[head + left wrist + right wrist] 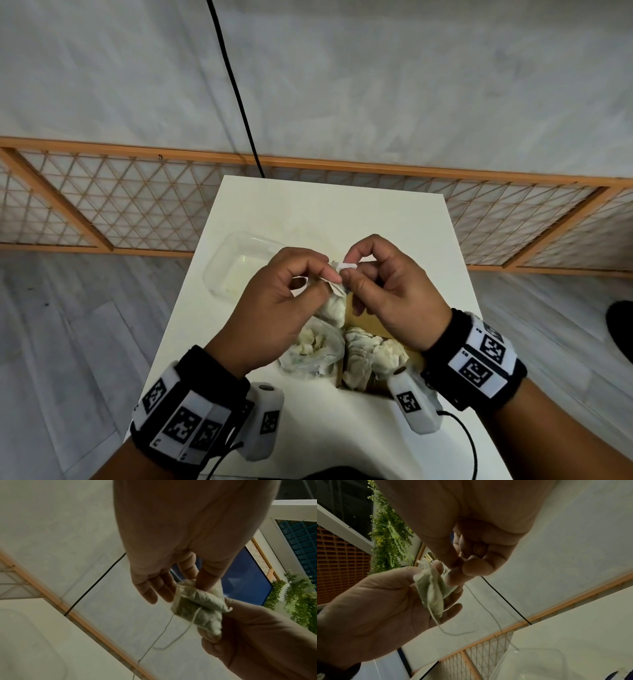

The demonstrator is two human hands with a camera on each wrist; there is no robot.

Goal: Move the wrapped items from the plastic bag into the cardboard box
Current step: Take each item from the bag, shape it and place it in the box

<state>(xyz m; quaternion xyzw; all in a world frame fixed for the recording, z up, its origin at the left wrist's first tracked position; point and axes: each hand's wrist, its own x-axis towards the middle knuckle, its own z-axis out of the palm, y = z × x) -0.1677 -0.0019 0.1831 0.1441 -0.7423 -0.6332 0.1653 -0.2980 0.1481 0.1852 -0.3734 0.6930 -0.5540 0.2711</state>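
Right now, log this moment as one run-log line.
left hand: pinches wrapped item | right hand: pinches its top | item: held above plastic bag and cardboard box | string: dangling

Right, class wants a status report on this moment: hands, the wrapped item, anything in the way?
Left hand and right hand both pinching one wrapped item above the table. Its loose string dangles. Nothing blocking the cardboard box.

a white bench [394, 219] stands on pale grey plank floor [68, 342]. behind it an orange-framed lattice screen [120, 202] runs along a grey wall [376, 85]; a black cable [236, 92] hangs down. green foliage [388, 534] beside a window [243, 574].
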